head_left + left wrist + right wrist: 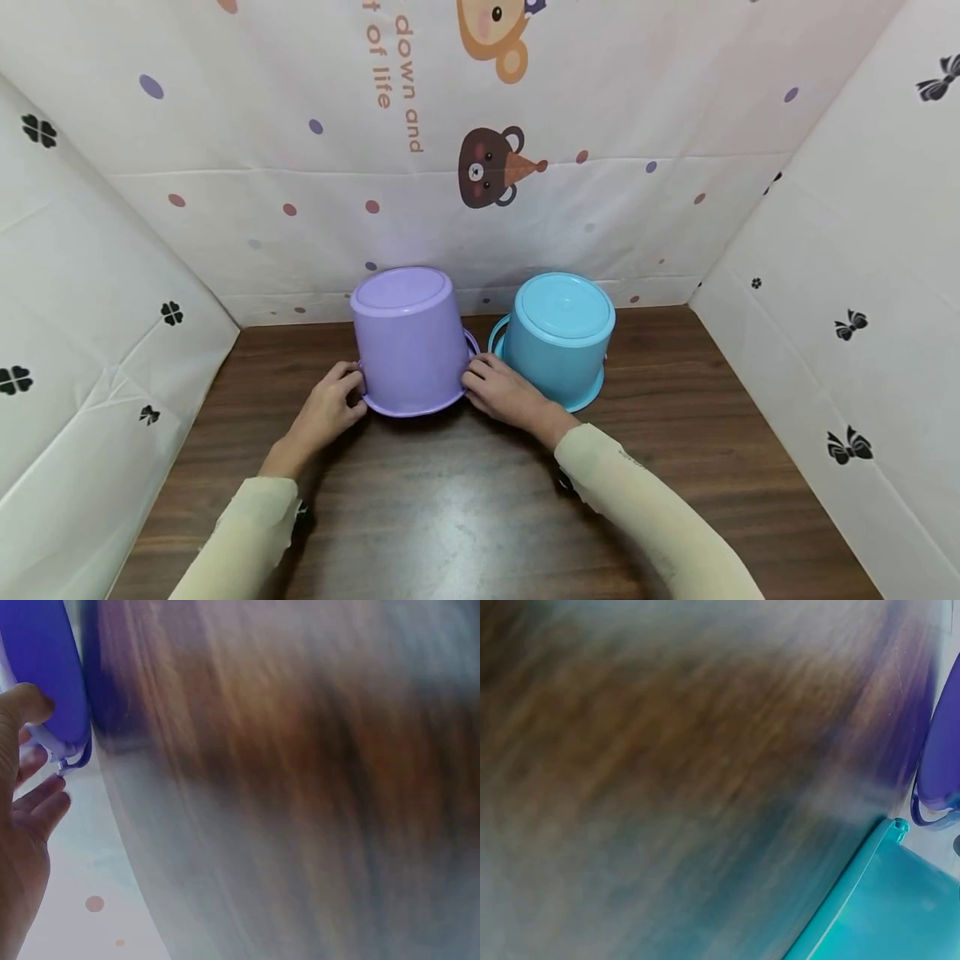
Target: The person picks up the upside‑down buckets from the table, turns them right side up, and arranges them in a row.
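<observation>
A purple bucket (pixel 408 358) is upside down near the back of the table, its base facing up. My left hand (pixel 330 408) grips its rim from the left; in the left wrist view the thumb (pixel 34 703) lies on the purple plastic, with the other fingers around the rim by the handle joint. On the opposite side my right hand (pixel 506 390) holds the rim, its fingertips partly hidden against the bucket. Just right of it a light-blue bucket (pixel 562 342) stands upside down, its handle on the left side. Whether the purple rim touches the table, I cannot tell.
The dark wooden table (pixel 450 508) reflects light in front of the buckets. A white sheet with printed bears and dots (pixel 300 242) hangs close behind them. White patterned sheets border the left (pixel 82 350) and right (pixel 847 250) sides.
</observation>
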`<state>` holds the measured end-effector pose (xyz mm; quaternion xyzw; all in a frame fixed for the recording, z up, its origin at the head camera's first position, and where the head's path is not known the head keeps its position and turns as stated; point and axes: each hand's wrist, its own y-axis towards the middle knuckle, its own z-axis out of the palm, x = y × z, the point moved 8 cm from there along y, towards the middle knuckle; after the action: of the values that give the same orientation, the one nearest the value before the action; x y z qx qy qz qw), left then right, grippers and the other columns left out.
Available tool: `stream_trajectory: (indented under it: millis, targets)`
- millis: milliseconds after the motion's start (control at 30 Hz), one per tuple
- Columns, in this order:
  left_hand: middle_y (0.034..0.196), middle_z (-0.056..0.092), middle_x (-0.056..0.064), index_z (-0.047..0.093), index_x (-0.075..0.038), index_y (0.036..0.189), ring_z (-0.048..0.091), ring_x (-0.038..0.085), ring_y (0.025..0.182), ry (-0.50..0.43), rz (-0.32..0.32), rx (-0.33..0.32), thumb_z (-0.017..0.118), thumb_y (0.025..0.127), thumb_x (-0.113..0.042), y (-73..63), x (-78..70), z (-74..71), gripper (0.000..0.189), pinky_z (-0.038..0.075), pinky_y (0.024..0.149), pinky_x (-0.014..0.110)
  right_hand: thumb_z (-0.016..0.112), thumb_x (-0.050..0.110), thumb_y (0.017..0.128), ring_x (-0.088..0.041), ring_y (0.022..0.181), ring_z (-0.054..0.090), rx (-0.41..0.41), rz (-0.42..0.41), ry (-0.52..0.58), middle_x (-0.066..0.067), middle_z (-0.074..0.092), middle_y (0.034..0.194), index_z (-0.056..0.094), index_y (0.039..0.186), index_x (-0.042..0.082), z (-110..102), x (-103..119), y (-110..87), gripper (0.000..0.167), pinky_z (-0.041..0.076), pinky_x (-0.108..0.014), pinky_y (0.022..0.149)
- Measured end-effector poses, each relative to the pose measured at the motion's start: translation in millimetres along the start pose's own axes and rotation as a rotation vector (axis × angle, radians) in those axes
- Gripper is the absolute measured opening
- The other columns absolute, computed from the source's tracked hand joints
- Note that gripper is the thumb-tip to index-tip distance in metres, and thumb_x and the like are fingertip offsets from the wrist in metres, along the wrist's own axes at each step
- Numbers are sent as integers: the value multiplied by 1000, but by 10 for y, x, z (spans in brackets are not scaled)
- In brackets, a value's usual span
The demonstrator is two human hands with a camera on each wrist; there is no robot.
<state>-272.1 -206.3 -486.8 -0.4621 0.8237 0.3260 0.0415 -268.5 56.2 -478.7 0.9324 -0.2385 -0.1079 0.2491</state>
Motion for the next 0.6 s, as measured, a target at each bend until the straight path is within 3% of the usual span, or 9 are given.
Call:
stream_trajectory:
  millis: [167,367,600]
  targets:
    - [111,63,17,57,-9,79,67,36,102,-10,-4,-7,73,65,6,-12,-54,-13,26,59,79,47,70,7,92,-31,109,63,-12,34,28,-7,63,107,62,100,8,-16,3,-31,12,54,-37,99]
    - [111,63,18,57,-5,78,68,38,104,-28,-6,-79,72,62,8,-9,-84,-87,26,58,75,46,65,4,94,-30,109,62,-46,66,52,-8,62,107,62,101,7,-35,-5,-29,9,53,-36,99]
    - [111,63,19,56,-5,79,68,37,103,-40,10,-133,72,60,9,-10,-137,-170,29,55,71,43,68,1,93,-30,105,62,-83,104,102,-12,63,109,63,101,6,-69,-20,-19,11,55,-37,95]
